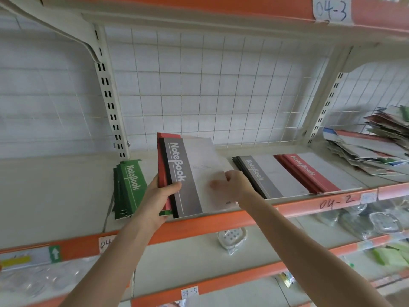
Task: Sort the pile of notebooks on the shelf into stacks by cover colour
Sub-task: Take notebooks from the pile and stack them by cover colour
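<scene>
My left hand (158, 199) grips a bundle of notebooks by its spine edge above the shelf, thumb on top. The top one is a grey notebook (190, 173); red and green covers show beneath it. My right hand (232, 181) pinches the grey notebook's white right part. On the shelf (66, 185) lie a green stack (129, 187) at the left, a grey stack (267, 173) and a red stack (309, 171) to the right. The unsorted pile (376, 142) sits at the far right.
A wire grid (210, 85) backs the shelf, with slotted uprights (110, 103) on both sides. The orange shelf lip (332, 202) carries handwritten labels. Lower shelves hold a packaged white dish (231, 237), bagged goods (365, 220) and green packs (389, 255).
</scene>
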Demonstrator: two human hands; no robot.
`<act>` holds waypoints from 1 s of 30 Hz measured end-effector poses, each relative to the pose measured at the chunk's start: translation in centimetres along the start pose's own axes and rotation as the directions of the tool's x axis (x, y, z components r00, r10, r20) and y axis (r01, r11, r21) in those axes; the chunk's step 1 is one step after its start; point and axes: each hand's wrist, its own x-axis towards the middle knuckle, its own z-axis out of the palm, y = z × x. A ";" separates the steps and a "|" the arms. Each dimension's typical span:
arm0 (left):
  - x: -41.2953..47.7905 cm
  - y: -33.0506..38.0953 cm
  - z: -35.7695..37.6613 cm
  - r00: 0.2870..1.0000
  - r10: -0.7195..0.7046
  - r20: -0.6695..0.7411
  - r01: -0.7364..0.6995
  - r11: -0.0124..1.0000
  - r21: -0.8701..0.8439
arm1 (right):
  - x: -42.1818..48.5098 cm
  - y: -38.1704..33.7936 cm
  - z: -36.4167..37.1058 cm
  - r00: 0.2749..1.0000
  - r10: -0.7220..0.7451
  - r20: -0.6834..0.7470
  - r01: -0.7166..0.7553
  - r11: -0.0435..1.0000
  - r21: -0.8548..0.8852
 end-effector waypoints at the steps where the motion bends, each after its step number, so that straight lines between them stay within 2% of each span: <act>1: 0.2 -0.2 0.4 1.000 -0.005 0.012 0.005 1.000 -0.001 | -0.1 0.4 -0.6 0.999 0.007 -0.044 -0.007 1.000 0.001; 9: 0.0 -0.9 4.4 0.994 -0.062 0.094 0.063 0.998 -0.010 | 0.6 4.4 -8.0 0.968 0.053 -0.246 -0.071 0.995 -0.066; 14: 0.8 -1.5 8.2 0.998 -0.042 0.052 0.044 0.998 -0.039 | 3.1 6.9 -14.0 0.947 0.078 -0.310 -0.133 0.978 -0.160; 16: 1.3 -1.6 9.9 0.999 -0.036 0.027 0.038 0.998 -0.048 | 4.2 7.9 -15.7 0.950 0.081 -0.301 -0.151 0.964 -0.219; 20: 2.0 -2.1 12.8 1.000 -0.029 -0.006 0.028 0.997 -0.065 | 5.9 9.4 -17.7 0.967 0.020 -0.255 -0.135 0.886 -0.443; 26: 2.5 -2.8 15.6 0.998 0.040 -0.039 -0.042 0.998 -0.053 | 6.8 10.2 -18.6 0.997 -0.083 -0.006 0.051 0.666 -0.744; 28: 2.7 -3.0 16.5 0.998 0.048 -0.047 -0.051 0.997 -0.055 | 7.4 10.1 -19.0 0.987 -0.163 -0.018 0.102 0.700 -0.707; 30: 2.8 -3.3 17.7 0.998 0.049 -0.031 -0.051 0.997 -0.051 | 7.6 9.8 -19.2 0.984 -0.174 -0.028 0.142 0.880 -0.453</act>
